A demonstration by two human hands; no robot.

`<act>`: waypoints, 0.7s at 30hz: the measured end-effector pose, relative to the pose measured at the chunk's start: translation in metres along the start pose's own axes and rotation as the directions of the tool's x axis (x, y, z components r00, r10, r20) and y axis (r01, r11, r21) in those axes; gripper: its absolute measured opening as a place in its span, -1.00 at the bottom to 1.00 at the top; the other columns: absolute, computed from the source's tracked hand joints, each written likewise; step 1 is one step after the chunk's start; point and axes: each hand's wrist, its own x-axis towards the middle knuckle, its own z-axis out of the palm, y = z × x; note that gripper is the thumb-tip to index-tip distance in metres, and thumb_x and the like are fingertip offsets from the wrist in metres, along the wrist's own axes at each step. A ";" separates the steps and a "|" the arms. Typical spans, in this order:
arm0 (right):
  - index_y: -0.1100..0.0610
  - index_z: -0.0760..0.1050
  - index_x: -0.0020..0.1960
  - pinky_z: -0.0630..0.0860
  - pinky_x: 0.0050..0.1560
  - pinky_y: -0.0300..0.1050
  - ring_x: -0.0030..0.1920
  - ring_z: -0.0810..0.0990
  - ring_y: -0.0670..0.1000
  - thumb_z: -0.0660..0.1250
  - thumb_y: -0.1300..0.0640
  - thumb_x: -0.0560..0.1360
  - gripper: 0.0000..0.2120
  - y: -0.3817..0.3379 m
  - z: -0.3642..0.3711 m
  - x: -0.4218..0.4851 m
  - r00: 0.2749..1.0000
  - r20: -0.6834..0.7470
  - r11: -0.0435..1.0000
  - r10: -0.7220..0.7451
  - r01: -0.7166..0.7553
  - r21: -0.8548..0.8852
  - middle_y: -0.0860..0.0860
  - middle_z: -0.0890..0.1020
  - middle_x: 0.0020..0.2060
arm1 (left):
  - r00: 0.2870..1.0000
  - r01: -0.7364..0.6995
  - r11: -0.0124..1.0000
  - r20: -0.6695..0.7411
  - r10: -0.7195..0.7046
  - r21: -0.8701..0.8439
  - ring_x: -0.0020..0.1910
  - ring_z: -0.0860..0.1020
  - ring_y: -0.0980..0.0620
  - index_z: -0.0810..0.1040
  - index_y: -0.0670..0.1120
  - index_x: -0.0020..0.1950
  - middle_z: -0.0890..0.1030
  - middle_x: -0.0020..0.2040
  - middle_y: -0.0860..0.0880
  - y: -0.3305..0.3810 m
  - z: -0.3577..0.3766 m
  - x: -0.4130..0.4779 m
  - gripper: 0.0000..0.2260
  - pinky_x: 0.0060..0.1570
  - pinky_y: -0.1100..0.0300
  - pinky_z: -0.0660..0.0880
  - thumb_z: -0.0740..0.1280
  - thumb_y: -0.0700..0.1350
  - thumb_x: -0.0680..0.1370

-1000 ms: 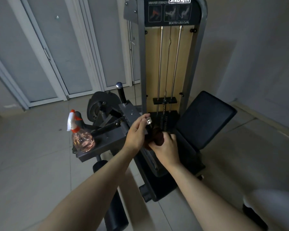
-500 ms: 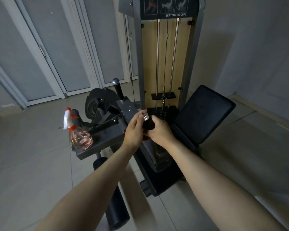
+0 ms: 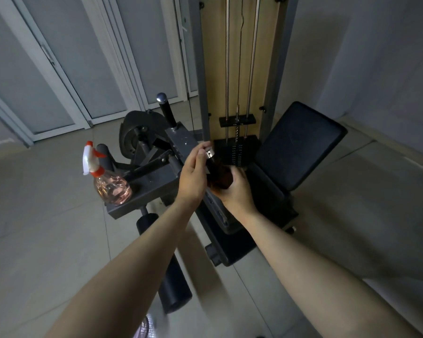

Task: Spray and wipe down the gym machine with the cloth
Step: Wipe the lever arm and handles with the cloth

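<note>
Head view: two bare forearms reach forward to a grey steel-framed gym machine with a black weight stack and a black padded backrest. The left hand is curled round the top of a short black handle with a chrome end cap, thumb and fingers closing just at the cap. The right hand is clenched on a dark brown cloth, which is bunched against the lower part of that handle, just beside the left hand. How far the cloth wraps round the handle cannot be told.

A clear plastic spray bottle with pink liquid and a white-and-orange trigger stands upright on the machine's flat grey metal plate, near the plate's left edge and apart from both hands. A second black chrome-capped handle rises tilted from the plate's far end. Pale floor tiles lie below, with grey panelled doors behind.
</note>
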 end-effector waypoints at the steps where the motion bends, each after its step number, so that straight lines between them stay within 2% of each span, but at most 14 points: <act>1: -0.01 0.50 0.24 0.58 0.23 0.02 0.19 0.57 -0.10 0.56 -0.12 0.27 -0.41 0.003 0.001 -0.004 0.999 -0.032 1.000 -0.005 0.005 -0.007 -0.04 0.53 0.19 | 1.000 -0.007 1.000 -0.005 0.007 0.009 0.23 0.54 0.19 0.54 0.08 0.36 0.58 0.26 0.08 -0.001 0.000 0.000 -0.71 0.22 0.28 0.48 0.11 0.03 0.73; 4: 0.01 0.47 0.28 0.55 0.26 0.05 0.23 0.51 -0.05 0.62 0.03 0.28 -0.38 0.018 0.000 -0.016 0.995 -0.096 0.998 0.021 -0.026 -0.051 -0.05 0.46 0.22 | 1.000 0.016 1.000 -0.006 -0.016 0.004 0.33 0.49 0.16 0.48 0.18 0.41 0.55 0.32 0.11 -0.004 0.000 -0.003 -0.69 0.34 0.16 0.44 0.11 0.13 0.71; 6: 0.00 0.46 0.27 0.55 0.25 0.10 0.24 0.49 -0.02 0.62 0.01 0.28 -0.38 0.026 0.001 -0.019 0.992 -0.124 0.995 0.037 -0.048 -0.088 -0.05 0.45 0.22 | 0.998 0.061 0.998 0.007 -0.061 0.004 0.27 0.51 0.28 0.50 0.22 0.37 0.58 0.24 0.22 -0.004 0.001 -0.011 -0.70 0.24 0.29 0.45 0.10 0.16 0.70; 9: -0.03 0.44 0.26 0.53 0.23 0.13 0.24 0.48 0.00 0.60 -0.10 0.29 -0.38 0.030 0.005 -0.021 0.985 -0.172 0.982 0.019 -0.051 -0.183 -0.05 0.47 0.20 | 0.985 0.146 0.989 0.097 -0.144 -0.017 0.03 0.61 0.27 0.57 -0.07 0.25 0.66 0.02 0.10 -0.017 0.008 -0.028 -0.60 -0.02 0.44 0.47 0.03 0.09 0.73; 11: -0.06 0.42 0.27 0.57 0.18 0.11 0.22 0.48 0.00 0.58 -0.12 0.30 -0.38 0.030 0.004 -0.025 0.983 -0.183 0.980 0.024 -0.059 -0.190 -0.05 0.46 0.20 | 0.972 0.190 0.982 0.142 -0.189 0.006 -0.03 0.61 0.35 0.57 -0.15 0.25 0.65 0.02 0.06 -0.026 0.011 -0.038 -0.57 -0.09 0.53 0.44 -0.01 0.05 0.74; 13: -0.04 0.39 0.30 0.60 0.12 0.07 0.21 0.49 0.02 0.56 -0.15 0.32 -0.36 0.032 0.001 -0.028 0.984 -0.177 0.974 0.026 -0.065 -0.216 -0.03 0.46 0.21 | 0.959 0.213 0.976 0.186 -0.216 0.034 0.03 0.61 0.28 0.57 -0.15 0.27 0.66 0.07 0.00 -0.035 0.013 -0.040 -0.56 -0.05 0.50 0.45 -0.02 0.05 0.75; 16: 0.05 0.37 0.34 0.59 0.08 0.04 0.19 0.50 0.07 0.48 -0.23 0.34 -0.31 0.038 -0.002 -0.037 0.983 -0.185 0.930 0.002 -0.070 -0.361 0.06 0.48 0.21 | 0.946 0.229 0.971 0.219 -0.238 0.068 0.11 0.60 0.17 0.56 -0.14 0.27 0.65 0.12 -0.04 -0.047 0.013 -0.045 -0.59 0.05 0.40 0.47 0.00 0.03 0.75; 19: 0.05 0.36 0.36 0.59 0.05 0.00 0.20 0.48 0.07 0.51 -0.11 0.41 -0.38 0.050 -0.005 -0.048 0.986 -0.165 0.897 0.007 -0.079 -0.434 0.07 0.46 0.21 | 0.927 0.220 0.963 0.275 -0.256 0.157 0.05 0.57 0.18 0.56 -0.01 0.19 0.61 0.08 0.00 -0.063 0.015 -0.057 -0.67 0.03 0.38 0.44 0.05 0.08 0.73; 21: 0.02 0.37 0.37 0.60 0.03 -0.04 0.19 0.49 0.05 0.50 -0.06 0.44 -0.42 0.053 -0.009 -0.050 0.991 -0.136 0.863 0.013 -0.079 -0.500 0.03 0.44 0.19 | 0.902 0.270 0.941 0.289 -0.321 0.203 0.10 0.54 0.15 0.55 0.09 0.19 0.58 0.14 -0.02 -0.075 0.017 -0.062 -0.65 0.07 0.36 0.46 0.06 0.22 0.68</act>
